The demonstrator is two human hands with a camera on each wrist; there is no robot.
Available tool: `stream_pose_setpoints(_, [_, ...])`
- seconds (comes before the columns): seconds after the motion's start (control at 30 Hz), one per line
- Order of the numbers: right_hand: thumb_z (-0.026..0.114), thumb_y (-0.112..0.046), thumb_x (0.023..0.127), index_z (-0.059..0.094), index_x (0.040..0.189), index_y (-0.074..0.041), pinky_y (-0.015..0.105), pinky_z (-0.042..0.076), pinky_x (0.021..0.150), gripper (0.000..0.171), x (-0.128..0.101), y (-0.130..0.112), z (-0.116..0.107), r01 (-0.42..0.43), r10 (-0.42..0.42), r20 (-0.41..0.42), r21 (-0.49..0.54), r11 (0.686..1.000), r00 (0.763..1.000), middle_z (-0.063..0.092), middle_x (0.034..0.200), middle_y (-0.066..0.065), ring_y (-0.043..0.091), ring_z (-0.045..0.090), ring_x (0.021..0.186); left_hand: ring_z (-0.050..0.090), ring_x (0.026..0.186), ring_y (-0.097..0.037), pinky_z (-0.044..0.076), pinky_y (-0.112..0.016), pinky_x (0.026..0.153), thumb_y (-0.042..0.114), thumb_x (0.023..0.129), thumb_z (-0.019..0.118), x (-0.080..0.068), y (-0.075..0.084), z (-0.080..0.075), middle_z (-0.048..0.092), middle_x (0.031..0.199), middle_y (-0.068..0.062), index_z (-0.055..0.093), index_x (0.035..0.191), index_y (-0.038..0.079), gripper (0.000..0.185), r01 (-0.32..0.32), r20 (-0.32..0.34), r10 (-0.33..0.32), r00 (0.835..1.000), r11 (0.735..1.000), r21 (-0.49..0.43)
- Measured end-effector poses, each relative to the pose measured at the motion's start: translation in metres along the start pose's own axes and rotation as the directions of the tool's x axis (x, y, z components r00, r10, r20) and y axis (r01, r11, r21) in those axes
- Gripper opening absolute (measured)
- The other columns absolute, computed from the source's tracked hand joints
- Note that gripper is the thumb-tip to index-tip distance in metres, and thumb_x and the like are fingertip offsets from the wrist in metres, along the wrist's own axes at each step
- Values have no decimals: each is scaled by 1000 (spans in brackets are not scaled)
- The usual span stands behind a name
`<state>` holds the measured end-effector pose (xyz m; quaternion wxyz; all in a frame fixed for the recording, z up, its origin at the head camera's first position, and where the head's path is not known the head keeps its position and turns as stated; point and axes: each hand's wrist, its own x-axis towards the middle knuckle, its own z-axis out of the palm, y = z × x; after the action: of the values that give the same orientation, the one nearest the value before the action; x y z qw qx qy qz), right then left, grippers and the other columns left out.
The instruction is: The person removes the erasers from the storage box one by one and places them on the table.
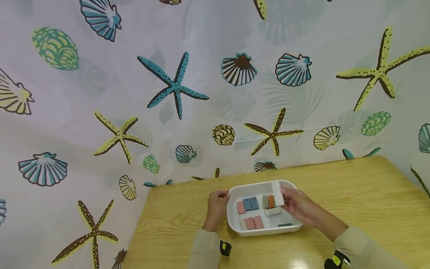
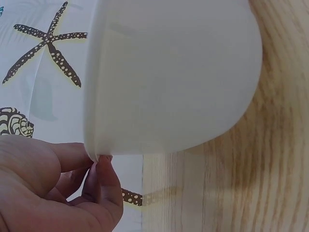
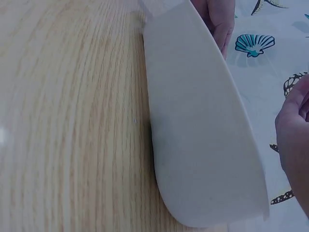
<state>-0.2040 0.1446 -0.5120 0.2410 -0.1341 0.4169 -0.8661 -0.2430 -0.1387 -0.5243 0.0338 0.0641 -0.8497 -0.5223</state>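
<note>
We see the white tray (image 1: 235, 218) resting on the wooden table (image 1: 352, 194), between the two hands. Our left hand (image 1: 216, 207) curls its fingers over the tray's left rim, gripping it. Our right hand (image 1: 299, 207), at the tray's right rim, pinches a white block (image 1: 277, 193) above the tray's far right corner. Small coloured blocks (image 1: 250, 213) lie inside the tray.

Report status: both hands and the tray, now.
Left hand grips the white tray at its left rim. Right hand pinches a white block over the tray. Coloured blocks lie inside. Nothing in the way on the wooden table.
</note>
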Motion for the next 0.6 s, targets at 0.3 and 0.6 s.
stream_pose_setpoints(0.3, [19,-15,103,51,121,-4,27,40,95,37,-20,-3,28,-42,-2,137,315,948,991,52,118,10,17,53,108,61,75,-16,52,-28,63,3,86,64,1,-1,1,65,85,-7,70,95,-2,12,-25,-21,25,999,1000,16])
stream_pose_setpoints(0.6, [17,-18,103,46,129,-9,26,36,99,40,-43,-5,47,-135,-6,283,475,869,959,53,123,8,21,49,113,62,77,-17,52,-27,64,4,87,62,0,-2,0,64,86,-7,69,98,-1,14,-29,-2,29,1000,999,16])
